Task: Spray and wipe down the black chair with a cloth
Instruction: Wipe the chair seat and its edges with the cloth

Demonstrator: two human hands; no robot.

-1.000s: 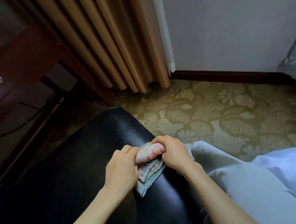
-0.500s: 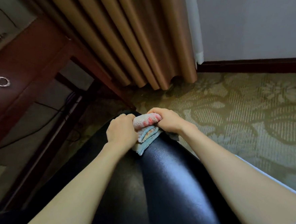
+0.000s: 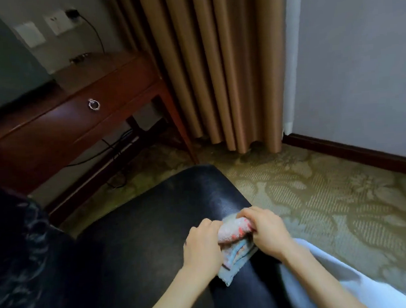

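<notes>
Both my hands bunch the cloth on the black chair, lower centre of frame.
My left hand (image 3: 202, 246) and right hand (image 3: 267, 231) are closed on the cloth (image 3: 235, 247) between them, pressed to the black chair (image 3: 141, 242); its pattern is blurred, perhaps stripes, no readable writing.

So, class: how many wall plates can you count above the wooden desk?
2. A blank plate sits left; a socket plate sits right, beside a plugged-in black adapter. The dark screen may hide others.
</notes>
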